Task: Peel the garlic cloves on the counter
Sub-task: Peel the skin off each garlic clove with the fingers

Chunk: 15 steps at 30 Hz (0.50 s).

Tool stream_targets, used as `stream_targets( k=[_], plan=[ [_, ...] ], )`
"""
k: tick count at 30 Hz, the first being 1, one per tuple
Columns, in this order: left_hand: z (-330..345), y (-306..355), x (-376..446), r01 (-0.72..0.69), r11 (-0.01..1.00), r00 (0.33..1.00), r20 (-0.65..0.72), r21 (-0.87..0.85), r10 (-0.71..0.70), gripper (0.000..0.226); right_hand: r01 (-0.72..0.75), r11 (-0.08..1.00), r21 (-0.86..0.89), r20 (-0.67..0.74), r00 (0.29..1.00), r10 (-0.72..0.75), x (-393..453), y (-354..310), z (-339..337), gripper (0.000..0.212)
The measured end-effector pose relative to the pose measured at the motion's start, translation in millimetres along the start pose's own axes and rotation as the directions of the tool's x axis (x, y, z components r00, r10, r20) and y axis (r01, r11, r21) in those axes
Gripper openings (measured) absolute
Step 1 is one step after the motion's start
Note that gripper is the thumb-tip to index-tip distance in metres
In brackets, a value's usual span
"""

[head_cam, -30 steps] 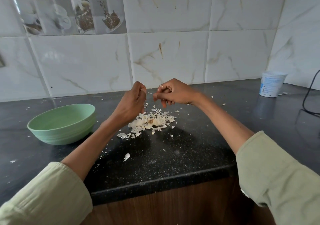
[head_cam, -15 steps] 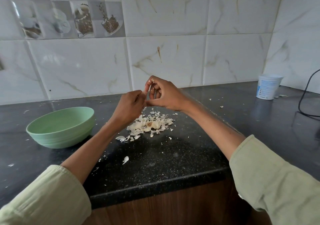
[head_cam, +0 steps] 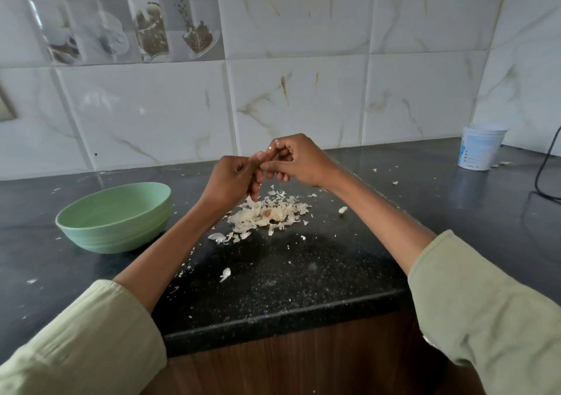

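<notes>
**Both hands pinched together above the peel pile**

Our left hand (head_cam: 232, 179) and right hand (head_cam: 299, 160) meet fingertip to fingertip, curled round something small, probably a garlic clove, hidden by the fingers. Below lies one heap of garlic skins (head_cam: 267, 215) on the counter (head_cam: 303, 273). One green bowl (head_cam: 113, 217) sits left, its contents unseen; one white tub (head_cam: 481, 147) stands far right.

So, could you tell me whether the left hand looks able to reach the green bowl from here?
Probably yes: the bowl sits just left of the left hand, with bare counter between.
</notes>
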<state>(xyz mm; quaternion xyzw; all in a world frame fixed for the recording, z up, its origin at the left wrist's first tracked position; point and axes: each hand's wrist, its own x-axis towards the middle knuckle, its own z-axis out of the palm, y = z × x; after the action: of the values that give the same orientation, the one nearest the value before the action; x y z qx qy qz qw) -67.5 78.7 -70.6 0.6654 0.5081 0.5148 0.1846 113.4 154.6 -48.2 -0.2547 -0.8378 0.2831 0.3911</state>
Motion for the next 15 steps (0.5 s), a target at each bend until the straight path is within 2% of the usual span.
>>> stream_targets(
  k=[3, 6, 8, 9, 10, 12, 13, 14, 15],
  plan=[
    [0, -5, 0, -0.002, 0.996, 0.999, 0.043, 0.089, -0.002, 0.028, -0.069, 0.996, -0.055, -0.016, 0.998, 0.068, -3, 6, -7, 0.022],
    [0, -4, 0, -0.046, 0.986, 0.998, 0.049, 0.162, 0.039, 0.027, -0.155, 0.98, -0.122, -0.046, 0.988, 0.151, -6, 0, -32, 0.029],
    [-1, -3, -2, -0.076, 0.973, 0.996, 0.06, 0.219, 0.064, 0.024, -0.209, 0.937, -0.28, -0.004, 0.976, 0.216, -12, -4, -58, 0.037],
    [-1, -3, -2, -0.087, 0.966, 0.995, 0.078, 0.244, 0.07, 0.02, -0.232, 0.886, -0.401, 0.076, 0.956, 0.285, -17, -3, -72, 0.04],
    [0, -4, -3, -0.098, 0.961, 0.992, 0.101, 0.258, 0.074, 0.013, -0.256, 0.816, -0.519, 0.178, 0.901, 0.395, -23, -3, -85, 0.045],
    [1, -6, -4, -0.123, 0.957, 0.985, 0.147, 0.264, 0.085, 0.002, -0.326, 0.651, -0.686, 0.306, 0.682, 0.665, -35, -3, -102, 0.053],
    [1, -6, -4, -0.131, 0.955, 0.984, 0.156, 0.265, 0.092, 0.002, -0.365, 0.578, -0.729, 0.313, 0.573, 0.757, -38, -5, -105, 0.053],
    [2, -6, -3, -0.136, 0.954, 0.983, 0.154, 0.266, 0.097, 0.002, -0.398, 0.528, -0.75, 0.301, 0.504, 0.809, -41, -7, -105, 0.049],
    [2, -5, -2, -0.136, 0.954, 0.985, 0.142, 0.266, 0.1, 0.005, -0.422, 0.501, -0.755, 0.289, 0.473, 0.833, -42, -7, -104, 0.044]
  ],
)
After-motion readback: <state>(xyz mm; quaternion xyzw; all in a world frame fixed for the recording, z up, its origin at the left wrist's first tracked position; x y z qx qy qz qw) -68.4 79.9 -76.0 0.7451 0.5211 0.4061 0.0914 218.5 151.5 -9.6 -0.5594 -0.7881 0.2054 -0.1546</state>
